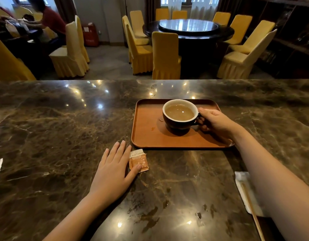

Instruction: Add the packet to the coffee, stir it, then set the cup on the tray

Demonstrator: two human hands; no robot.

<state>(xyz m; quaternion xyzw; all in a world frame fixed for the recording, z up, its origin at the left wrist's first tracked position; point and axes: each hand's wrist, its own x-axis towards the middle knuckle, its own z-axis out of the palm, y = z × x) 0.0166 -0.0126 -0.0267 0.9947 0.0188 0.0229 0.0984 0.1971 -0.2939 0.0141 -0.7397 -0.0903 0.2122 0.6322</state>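
— Marble bench (63,119), one wooden tray (150,136), one cup (179,117) standing on it, milky coffee inside. Any writing?

— Only on the packet (138,160): a white strip with small print, too blurred to read (the rest is orange).

— Hands?

— The right hand (214,121) is closed around the cup's handle, which it mostly hides. The left hand (113,169) lies flat and spread on the bench, thumb on the packet, just in front of the tray.

— Anything cut off?

— One stick (252,211) on a napkin (242,181), partly under the right forearm.
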